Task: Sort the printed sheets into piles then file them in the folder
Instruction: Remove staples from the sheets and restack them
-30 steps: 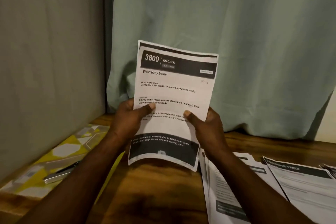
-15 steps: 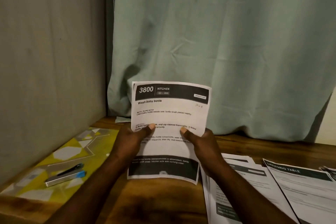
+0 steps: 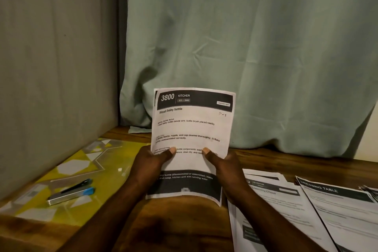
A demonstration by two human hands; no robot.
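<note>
A printed sheet [image 3: 192, 129] headed "3800 KITCHEN, Wash baby bottle" stands upright above the wooden table [image 3: 180, 229], its lower edge close to the wood. My left hand [image 3: 151, 161] pinches its left side with the thumb on the front. My right hand [image 3: 223, 163] pinches its right side the same way. To the right lie piles of printed sheets: one pile [image 3: 272, 206] beside my right forearm, another sheet [image 3: 343, 210] headed "dressing table" further right. A yellow patterned folder [image 3: 81, 165] lies flat at the left.
A silver and blue stapler [image 3: 69, 195] and a dark pen [image 3: 77, 185] rest on the folder. A green curtain [image 3: 245, 47] hangs behind the table, with a grey wall [image 3: 57, 67] at the left. More paper edges [image 3: 371, 190] show at the far right.
Both hands have lowered the sheet from in front of the curtain down toward the table. The grip on it is unchanged.
</note>
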